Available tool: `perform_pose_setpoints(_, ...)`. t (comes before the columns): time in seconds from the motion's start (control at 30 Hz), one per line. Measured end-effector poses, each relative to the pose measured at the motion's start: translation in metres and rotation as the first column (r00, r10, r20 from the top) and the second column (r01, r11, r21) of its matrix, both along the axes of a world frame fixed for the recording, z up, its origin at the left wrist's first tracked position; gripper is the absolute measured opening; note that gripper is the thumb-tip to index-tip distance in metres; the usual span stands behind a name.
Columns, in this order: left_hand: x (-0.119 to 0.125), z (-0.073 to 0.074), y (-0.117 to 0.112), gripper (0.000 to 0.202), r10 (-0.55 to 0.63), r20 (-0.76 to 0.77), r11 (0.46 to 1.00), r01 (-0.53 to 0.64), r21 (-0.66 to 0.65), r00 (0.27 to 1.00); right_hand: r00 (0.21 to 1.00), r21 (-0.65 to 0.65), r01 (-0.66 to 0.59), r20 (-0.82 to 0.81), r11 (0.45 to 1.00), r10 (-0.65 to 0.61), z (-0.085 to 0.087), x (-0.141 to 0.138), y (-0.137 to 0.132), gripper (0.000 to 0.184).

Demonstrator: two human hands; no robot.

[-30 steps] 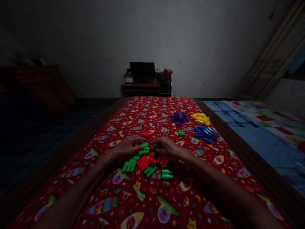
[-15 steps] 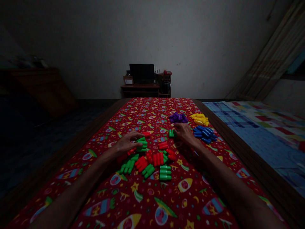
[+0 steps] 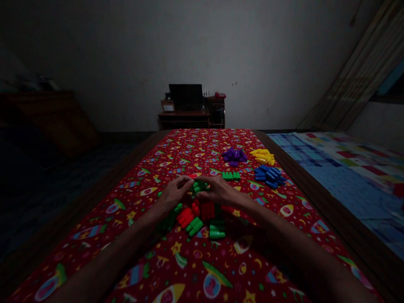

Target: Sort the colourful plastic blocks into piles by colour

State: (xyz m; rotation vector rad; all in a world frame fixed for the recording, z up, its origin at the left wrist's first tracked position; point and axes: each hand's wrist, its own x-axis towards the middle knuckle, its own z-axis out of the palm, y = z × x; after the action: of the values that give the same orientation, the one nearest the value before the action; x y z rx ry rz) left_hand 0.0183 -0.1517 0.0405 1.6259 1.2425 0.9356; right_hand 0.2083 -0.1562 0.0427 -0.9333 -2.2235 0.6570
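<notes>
View: head, the only one; clock directions run from the hands, with twelve o'clock toward the wall (image 3: pixel 268 63).
Apart by colour: purple pile (image 3: pixel 235 155) near two o'clock, yellow pile (image 3: pixel 263 157) just past two, blue pile (image 3: pixel 269 176) almost at three; each appears to be of one colour, judged finished.
Green row (image 3: pixel 231 176): between two and three o'clock, short of the blue pile, lobes in line; judged begun only.
Outstanding: red blocks (image 3: pixel 185 217) and loose green blocks (image 3: pixel 194 227) lie mixed around six o'clock, close to the hands; judged not yet separated.
Green piece (image 3: pixel 199 186): at the centre, between the two hands, partly covered.
Left hand (image 3: pixel 175 191): fingers bent, thumb near the forefinger, narrow gap; whether anything is gripped cannot be told.
Right hand (image 3: pixel 219 191): thumb and fingers slightly parted beside the green piece; a firm hold cannot be confirmed.
Block material: apparently smooth, hard plastic; highlights on the blue pile and a green block at five o'clock suggest gloss.
Block shape: rounded, finger-like lobes joined side by side.
Cloth (image 3: pixel 195 273): red, printed with rockets, stars and moons; apparently soft, lying mostly flat.
Limits: dim light; pieces beneath the wrists are obscured.
</notes>
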Motion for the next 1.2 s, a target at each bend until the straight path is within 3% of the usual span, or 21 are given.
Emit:
perform_pose_setpoints(0.13, -0.003, -0.001, 0.0, 0.042, -0.03, 0.083, 0.996, 0.037, -0.086, 0.996, 0.989, -0.197, 0.078, -0.109, 0.977, -0.1, 0.003, 0.022, 0.025, 0.035)
perform_pose_setpoints(0.2, -0.005, -0.003, 0.003, 0.041, -0.014, 0.103, 0.995, 0.024, -0.099, 0.995, 0.97, -0.209, 0.189, -0.116, 0.959, -0.216, 0.005, 0.041, 0.037, 0.03)
perform_pose_setpoints(0.3, -0.008, -0.006, 0.006, 0.039, -0.004, 0.125, 0.996, 0.016, -0.089, 0.992, 0.926, -0.123, 0.371, -0.027, 0.921, -0.376, 0.003, 0.072, 0.05, 0.026)
perform_pose_setpoints(0.37, -0.009, -0.008, 0.008, 0.038, -0.012, 0.129, 0.997, 0.021, -0.069, 0.992, 0.906, -0.076, 0.423, 0.059, 0.903, -0.419, -0.003, 0.087, 0.054, 0.027)
perform_pose_setpoints(0.47, -0.009, -0.009, 0.01, 0.037, -0.005, 0.094, 1.0, 0.007, -0.022, 0.996, 0.867, 0.016, 0.478, 0.154, 0.878, -0.474, -0.01, 0.096, 0.055, 0.028)
perform_pose_setpoints(0.57, -0.01, -0.007, 0.01, 0.04, 0.011, 0.059, 1.0, -0.012, 0.023, 0.998, 0.829, 0.094, 0.523, 0.172, 0.847, -0.531, -0.007, 0.094, 0.052, 0.029)
perform_pose_setpoints(0.63, -0.009, -0.005, 0.008, 0.042, 0.013, 0.04, 0.999, -0.014, 0.038, 0.999, 0.83, 0.101, 0.53, 0.141, 0.842, -0.539, 0.002, 0.088, 0.048, 0.028)
perform_pose_setpoints(0.7, -0.007, -0.003, 0.006, 0.042, 0.011, 0.023, 0.999, -0.012, 0.036, 1.0, 0.873, 0.067, 0.476, 0.085, 0.877, -0.481, 0.012, 0.076, 0.041, 0.027)
perform_pose_setpoints(0.8, 0.0, -0.001, 0.001, 0.04, -0.01, 0.018, 0.999, 0.009, 0.041, 1.0, 0.969, -0.054, 0.245, -0.021, 0.968, -0.246, 0.022, 0.048, 0.024, 0.027)
perform_pose_setpoints(0.87, 0.005, -0.001, -0.002, 0.038, -0.044, 0.023, 0.996, 0.042, 0.073, 0.999, 0.993, -0.084, 0.106, -0.049, 0.991, -0.11, 0.024, 0.028, 0.013, 0.029)
perform_pose_setpoints(0.93, 0.009, -0.001, -0.004, 0.035, -0.084, 0.024, 0.991, 0.08, 0.107, 0.996, 0.998, -0.064, 0.067, -0.011, 0.996, -0.068, 0.026, 0.017, 0.006, 0.032)
perform_pose_setpoints(1.03, 0.007, 0.0, -0.003, 0.034, -0.076, -0.014, 0.981, 0.078, 0.18, 0.997, 0.986, -0.035, 0.16, 0.047, 0.986, -0.159, 0.029, 0.029, 0.013, 0.033)
perform_pose_setpoints(1.2, -0.019, 0.004, 0.017, 0.036, 0.055, -0.211, 0.947, 0.015, 0.32, 0.976, 0.879, -0.063, 0.471, 0.115, 0.88, -0.462, 0.024, 0.102, 0.047, 0.037)
